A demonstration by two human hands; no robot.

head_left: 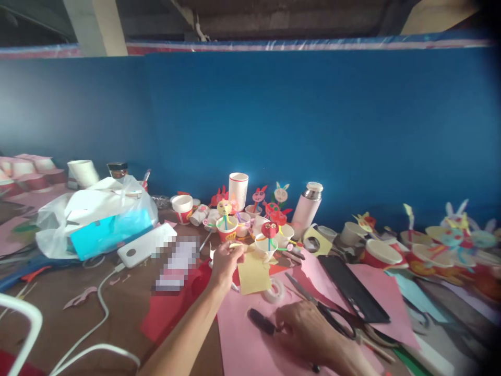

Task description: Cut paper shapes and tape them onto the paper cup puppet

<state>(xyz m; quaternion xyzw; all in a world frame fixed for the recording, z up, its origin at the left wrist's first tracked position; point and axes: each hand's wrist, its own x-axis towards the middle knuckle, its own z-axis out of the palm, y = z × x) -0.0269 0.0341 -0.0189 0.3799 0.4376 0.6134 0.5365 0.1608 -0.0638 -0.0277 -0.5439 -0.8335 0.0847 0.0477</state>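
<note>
My left hand (226,266) reaches forward, thumb and fingers pinched on a small pale yellow paper piece (236,245). Just right of it lies a square yellow paper sheet (253,275). My right hand (303,326) is low over pink paper (238,334), its fingers curled at one end of a dark marker-like object (261,321); the grip is partly hidden. Black-handled scissors (338,319) lie beside that hand, blades pointing away. A roll of clear tape (275,291) sits between both hands. Paper cups with paper animal faces, including a red one (270,230), stand ahead.
A black phone (354,290) lies to the right, a pink flask (308,209) behind. Left are a white power bank (146,244) with a cable (102,297) and a plastic bag (55,230). More cups (381,253) line the right; a blue partition (313,120) closes the back.
</note>
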